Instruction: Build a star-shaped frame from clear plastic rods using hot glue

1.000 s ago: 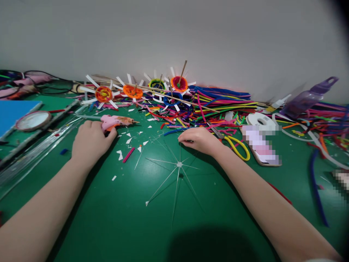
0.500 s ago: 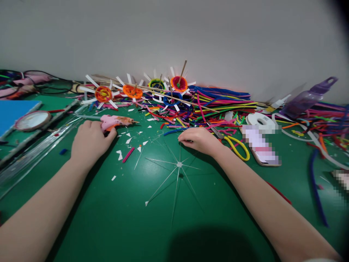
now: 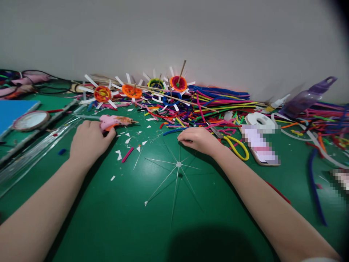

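Note:
My left hand (image 3: 88, 140) is closed round the handle end of a pink glue gun (image 3: 110, 122), whose stained nozzle points right. The glue gun lies low over the table. A starburst of thin clear spokes (image 3: 178, 164) stands in front of me, with a small whitish hub in the middle. One spoke ends in a tiny white scrap (image 3: 145, 203). At the far side of the starburst, my right hand (image 3: 197, 141) is pinched at the tip of its upward spoke. The fingertips hide that end.
Flower-like pieces with white strips (image 3: 103, 94) line the back, before many pipe cleaners (image 3: 226, 96). Yellow-handled scissors (image 3: 237, 147), a phone (image 3: 260, 147), a ribbon roll (image 3: 260, 122) and a purple bottle (image 3: 304, 98) lie right. A tape roll (image 3: 31, 120) sits left. Paper scraps (image 3: 118, 154) litter the middle.
Both hands keep the same place and hold. The whole view shifts very slightly left; nothing else visibly moves.

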